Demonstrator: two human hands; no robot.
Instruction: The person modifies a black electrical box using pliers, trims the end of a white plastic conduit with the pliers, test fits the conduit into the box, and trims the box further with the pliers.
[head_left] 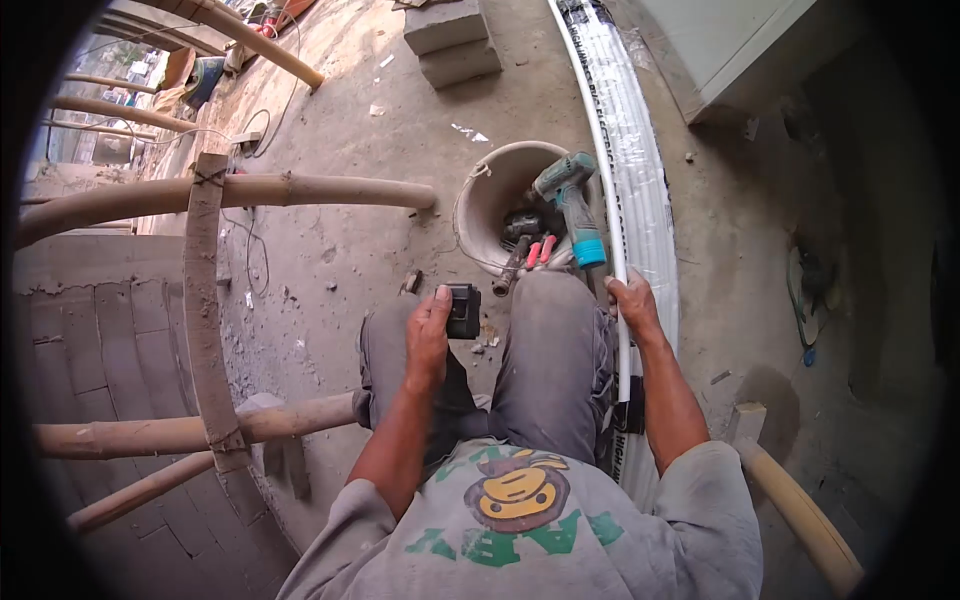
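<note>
My left hand (pixel 430 333) is closed around a small black box-shaped thing (pixel 463 311), held above the gap between my knees; its exact kind cannot be made out. My right hand (pixel 633 303) grips a long white PVC pipe (pixel 608 190) beside my right knee. That pipe runs along a plastic-wrapped bundle of white electrical pipes (pixel 640 170). Just ahead of my knees is a pale bucket (pixel 478 205). A cordless drill (pixel 572 205) with a teal base rests at its right rim, and red-handled pliers (pixel 541 250) lie inside among dark tools.
Bamboo poles (pixel 330 192) joined by a wooden upright (pixel 204 300) fill the left side. Grey blocks (pixel 455 45) are stacked ahead. A pale boxy panel (pixel 745 55) stands front right, and another bamboo pole (pixel 805 515) slants behind my right arm. Debris dots the concrete floor.
</note>
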